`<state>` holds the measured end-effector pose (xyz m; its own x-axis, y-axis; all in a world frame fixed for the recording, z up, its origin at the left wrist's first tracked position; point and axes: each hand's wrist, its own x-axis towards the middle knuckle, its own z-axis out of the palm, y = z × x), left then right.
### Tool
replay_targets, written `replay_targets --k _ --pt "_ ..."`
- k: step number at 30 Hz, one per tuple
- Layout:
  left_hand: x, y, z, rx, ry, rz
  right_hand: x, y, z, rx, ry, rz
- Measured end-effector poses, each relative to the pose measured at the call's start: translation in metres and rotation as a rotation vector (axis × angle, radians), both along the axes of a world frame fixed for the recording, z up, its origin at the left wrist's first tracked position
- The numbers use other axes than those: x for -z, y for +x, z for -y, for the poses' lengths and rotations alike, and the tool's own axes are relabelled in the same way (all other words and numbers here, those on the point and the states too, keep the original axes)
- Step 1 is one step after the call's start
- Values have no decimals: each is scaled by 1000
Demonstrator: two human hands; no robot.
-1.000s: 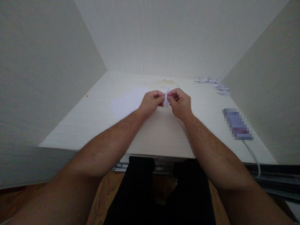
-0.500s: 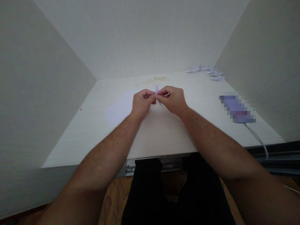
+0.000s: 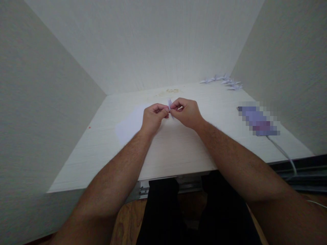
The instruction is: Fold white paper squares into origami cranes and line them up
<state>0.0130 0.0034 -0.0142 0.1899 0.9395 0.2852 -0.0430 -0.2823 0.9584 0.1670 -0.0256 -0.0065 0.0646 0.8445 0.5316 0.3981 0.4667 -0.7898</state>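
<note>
My left hand point(image 3: 152, 116) and my right hand point(image 3: 187, 111) meet above the middle of the white table point(image 3: 178, 149). Both are closed in a pinch on a small folded piece of pale lilac paper point(image 3: 170, 104). Only a narrow tip of the paper shows between the fingertips; the rest is hidden by my fingers. The hands hover just over the table, fingertips touching each other.
A flat sheet of pale paper point(image 3: 129, 124) lies left of my hands. Several small folded paper figures point(image 3: 224, 81) sit at the back right corner. A blurred purple object point(image 3: 257, 120) with a white cable point(image 3: 283, 153) lies at the right. Walls close in on three sides.
The folded paper stood tall between my fingers a second ago; now only a small tip shows. My hands stay pinched together; the view has shifted slightly.
</note>
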Motion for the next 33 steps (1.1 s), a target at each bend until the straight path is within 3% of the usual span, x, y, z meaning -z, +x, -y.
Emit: replay_targets --k 5,16,27,33 --pt "0 1 0 24 1 42 0 -1 0 -27 -9 -79" --pt "-2 5 5 -134 24 13 1 -8 1 34 -35 -164" --pt "0 5 5 -113 60 -6 0 -11 0 97 -46 -156" --pt "0 6 4 -167 34 -24 -1 -12 1 150 -57 -120"
